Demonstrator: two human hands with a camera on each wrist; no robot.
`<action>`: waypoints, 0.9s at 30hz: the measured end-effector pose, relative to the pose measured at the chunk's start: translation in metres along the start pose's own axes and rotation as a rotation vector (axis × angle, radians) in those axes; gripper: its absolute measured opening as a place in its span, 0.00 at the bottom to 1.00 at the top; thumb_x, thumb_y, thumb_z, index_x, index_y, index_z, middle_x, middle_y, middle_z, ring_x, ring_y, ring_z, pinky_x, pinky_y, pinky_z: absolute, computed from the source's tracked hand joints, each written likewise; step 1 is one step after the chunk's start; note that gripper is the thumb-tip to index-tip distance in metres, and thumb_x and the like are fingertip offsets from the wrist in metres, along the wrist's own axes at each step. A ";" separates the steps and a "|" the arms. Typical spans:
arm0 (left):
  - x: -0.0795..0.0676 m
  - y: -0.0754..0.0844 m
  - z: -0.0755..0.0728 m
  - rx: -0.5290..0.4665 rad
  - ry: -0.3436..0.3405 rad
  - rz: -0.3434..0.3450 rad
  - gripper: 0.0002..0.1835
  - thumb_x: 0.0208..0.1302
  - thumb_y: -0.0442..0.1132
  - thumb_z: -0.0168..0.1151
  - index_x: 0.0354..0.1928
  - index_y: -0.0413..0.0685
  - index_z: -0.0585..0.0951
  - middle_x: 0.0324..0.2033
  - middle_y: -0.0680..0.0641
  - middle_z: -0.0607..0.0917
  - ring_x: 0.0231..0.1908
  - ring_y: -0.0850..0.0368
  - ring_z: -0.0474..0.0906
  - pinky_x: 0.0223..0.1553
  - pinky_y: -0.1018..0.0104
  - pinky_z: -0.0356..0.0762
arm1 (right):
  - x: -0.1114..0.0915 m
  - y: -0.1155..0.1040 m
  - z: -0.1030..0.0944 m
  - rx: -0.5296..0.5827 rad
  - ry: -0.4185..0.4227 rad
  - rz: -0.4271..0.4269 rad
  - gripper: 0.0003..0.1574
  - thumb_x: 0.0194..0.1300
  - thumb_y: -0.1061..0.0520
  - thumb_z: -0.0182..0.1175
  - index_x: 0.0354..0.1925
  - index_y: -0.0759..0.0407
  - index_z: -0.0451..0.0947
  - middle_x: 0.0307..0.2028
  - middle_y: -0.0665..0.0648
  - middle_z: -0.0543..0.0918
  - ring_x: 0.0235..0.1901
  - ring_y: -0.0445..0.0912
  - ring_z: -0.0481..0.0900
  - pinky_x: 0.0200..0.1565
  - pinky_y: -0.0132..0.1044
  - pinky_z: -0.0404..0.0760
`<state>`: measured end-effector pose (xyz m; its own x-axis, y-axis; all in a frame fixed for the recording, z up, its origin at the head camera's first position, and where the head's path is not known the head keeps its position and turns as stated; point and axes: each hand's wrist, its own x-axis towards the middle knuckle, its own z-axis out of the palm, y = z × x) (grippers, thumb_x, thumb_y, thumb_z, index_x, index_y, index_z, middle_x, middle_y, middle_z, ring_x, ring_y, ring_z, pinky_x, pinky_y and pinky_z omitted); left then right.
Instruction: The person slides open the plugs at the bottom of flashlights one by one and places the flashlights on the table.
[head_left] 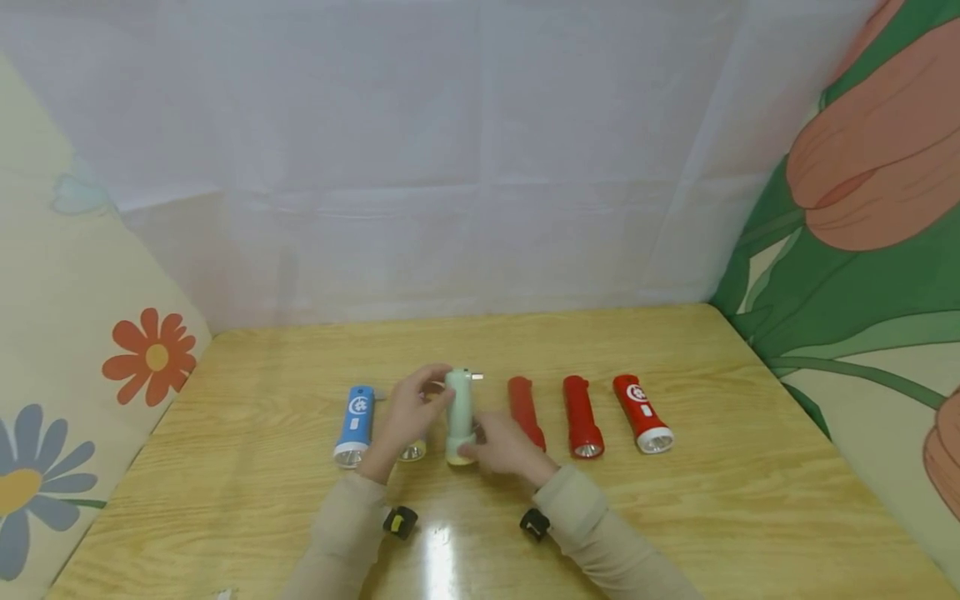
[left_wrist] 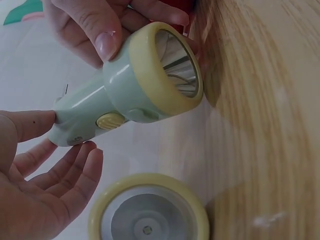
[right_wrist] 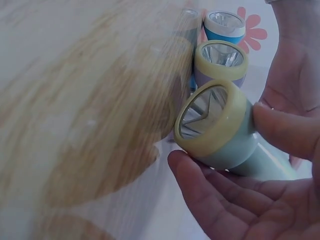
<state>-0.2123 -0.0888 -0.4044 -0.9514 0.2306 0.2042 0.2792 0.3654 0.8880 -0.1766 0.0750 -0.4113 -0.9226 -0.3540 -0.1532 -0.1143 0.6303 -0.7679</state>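
Occupying both hands, a green flashlight lies lens toward the person over the wooden table. The left hand pinches its tail end between thumb and fingers; the right hand grips its flared head, thumb on one side, fingers curved about the other. The body is smooth, glossy and plastic-looking, a tapering cylinder with a cream-yellow rim, a clear lens over a bright reflector, and a ribbed yellow oval switch. Metallic prongs project from its tail. Just left of the green flashlight is a purple flashlight with a matching yellow rim; farther left is a blue flashlight with a white rim. To its right stand in a row a first red flashlight, a second red flashlight and a white-rimmed red flashlight. The tabletop beneath shows streaked yellow grain and a glossy reflection. From the head view, the left hand and forearm hide most of the purple flashlight, and the right hand covers the first red one's front. Whether the green flashlight's rim touches the tabletop cannot be determined.
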 end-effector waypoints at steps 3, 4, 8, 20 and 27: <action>0.002 -0.001 0.001 0.007 -0.003 -0.013 0.19 0.58 0.31 0.60 0.53 0.39 0.74 0.45 0.42 0.80 0.42 0.48 0.78 0.43 0.59 0.77 | -0.001 0.000 0.000 0.012 0.004 0.004 0.21 0.58 0.59 0.61 0.49 0.69 0.73 0.36 0.61 0.80 0.29 0.46 0.76 0.30 0.36 0.77; 0.002 -0.002 0.002 0.009 -0.003 -0.017 0.20 0.58 0.30 0.60 0.54 0.39 0.74 0.45 0.41 0.80 0.42 0.47 0.78 0.43 0.58 0.77 | -0.001 0.000 0.001 0.018 0.005 0.006 0.22 0.59 0.60 0.61 0.50 0.69 0.72 0.37 0.62 0.80 0.30 0.46 0.76 0.30 0.36 0.77; 0.004 -0.004 0.003 0.016 -0.005 -0.039 0.21 0.59 0.30 0.59 0.55 0.39 0.73 0.46 0.39 0.79 0.43 0.46 0.78 0.44 0.57 0.77 | -0.002 -0.001 0.000 0.026 0.015 0.004 0.24 0.59 0.60 0.60 0.52 0.71 0.71 0.38 0.64 0.80 0.31 0.47 0.77 0.31 0.37 0.77; 0.011 -0.012 0.007 0.005 -0.003 -0.110 0.22 0.60 0.30 0.57 0.58 0.37 0.70 0.47 0.35 0.78 0.43 0.42 0.77 0.41 0.55 0.78 | 0.000 -0.002 0.003 0.034 0.041 -0.022 0.24 0.61 0.60 0.58 0.53 0.71 0.69 0.31 0.60 0.80 0.22 0.43 0.74 0.23 0.34 0.75; 0.015 -0.015 0.011 -0.007 -0.007 -0.119 0.22 0.60 0.29 0.56 0.57 0.34 0.70 0.45 0.33 0.78 0.41 0.41 0.77 0.37 0.58 0.79 | 0.001 -0.002 0.003 0.032 0.061 -0.026 0.24 0.61 0.60 0.58 0.53 0.72 0.69 0.25 0.56 0.77 0.18 0.42 0.71 0.20 0.33 0.73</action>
<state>-0.2290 -0.0812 -0.4192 -0.9768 0.1923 0.0941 0.1632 0.3844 0.9086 -0.1764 0.0716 -0.4120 -0.9405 -0.3262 -0.0955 -0.1273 0.5985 -0.7909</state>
